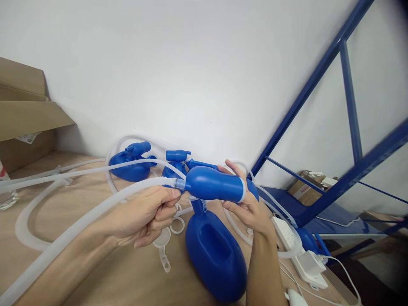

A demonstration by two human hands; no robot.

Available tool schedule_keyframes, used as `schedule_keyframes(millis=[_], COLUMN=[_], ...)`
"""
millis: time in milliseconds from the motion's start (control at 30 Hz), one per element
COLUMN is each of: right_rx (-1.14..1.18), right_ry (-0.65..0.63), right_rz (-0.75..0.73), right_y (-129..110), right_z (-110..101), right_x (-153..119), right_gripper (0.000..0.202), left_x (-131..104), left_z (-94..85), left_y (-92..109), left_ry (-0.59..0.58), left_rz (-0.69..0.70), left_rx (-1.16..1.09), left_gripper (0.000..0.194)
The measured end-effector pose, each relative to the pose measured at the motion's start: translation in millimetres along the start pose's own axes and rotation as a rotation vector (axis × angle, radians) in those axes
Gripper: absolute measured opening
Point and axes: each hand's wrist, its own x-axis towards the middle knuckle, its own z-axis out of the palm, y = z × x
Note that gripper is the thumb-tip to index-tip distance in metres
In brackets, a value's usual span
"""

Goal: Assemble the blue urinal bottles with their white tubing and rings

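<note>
A blue bottle-shaped piece (213, 183) with a white rim at its right end lies sideways in my right hand (250, 206), whose fingers wrap behind and under that end. From its narrow left end a translucent corrugated hose (95, 216) runs down to the lower left. My left hand (153, 216) is closed just below the hose joint; what its fingertips pinch is too small to make out. Beneath both hands a blue container (216, 255) with a recessed handle lies on the wooden table (127, 280). White rings (177, 225) and a white cap with a strap (164, 250) lie beside it.
More blue containers (132, 168) with hoses stand near the wall. A cardboard box (32, 114) is at the left. On the right are a white power strip (299, 255) with cables and a blue metal rack (302, 102). Loose hoses cross the table.
</note>
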Motion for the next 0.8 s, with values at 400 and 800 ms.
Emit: schedule_keyframes(millis=[400,800], right_rx=[-0.061,-0.04], right_ry=[0.097,0.116], right_rz=[-0.04,-0.045], right_y=[-6.9,-2.2], right_z=[-3.3,-3.0], right_x=[4.8,1.8], right_gripper=[0.018,0.019], left_x=[-4.3,10.9], left_z=[-4.0,-5.5], left_y=[-7.4,-15.1], left_ry=[0.144,0.096], left_rz=[0.204,0.27], left_rx=[0.336,0.25], left_gripper=[0.05,0.046])
